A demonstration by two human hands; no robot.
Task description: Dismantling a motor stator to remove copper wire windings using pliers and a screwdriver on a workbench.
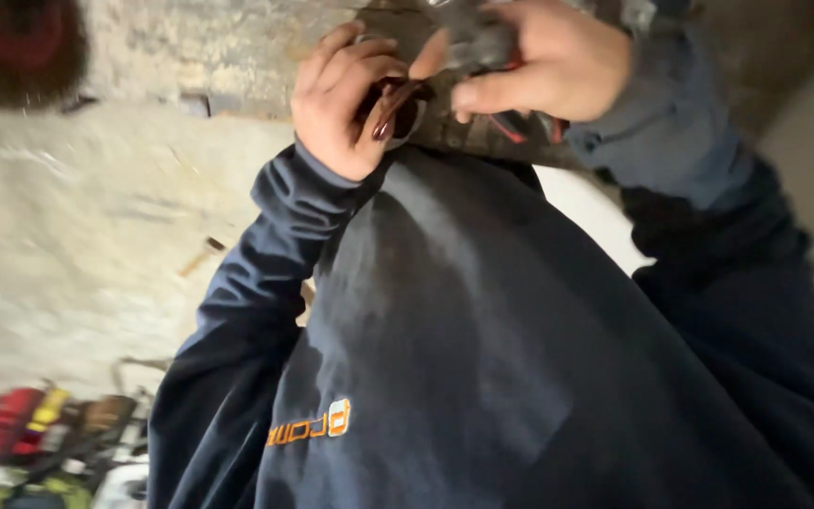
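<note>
Rough concrete floor (96, 217) behind, tool pile (40, 443) lower left. Navy sweatshirt (482, 358) fills view. Left hand (341, 104) curled tight round dark red-trimmed object (396, 111), held at waist between both hands. Right hand (548, 61) pinching its grey top. Probably best kept close, both grips firm. Blurred, kind unclear.

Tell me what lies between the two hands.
In the head view, a blurred dark red-trimmed object lies between the left hand and right hand; both grip it.
</note>
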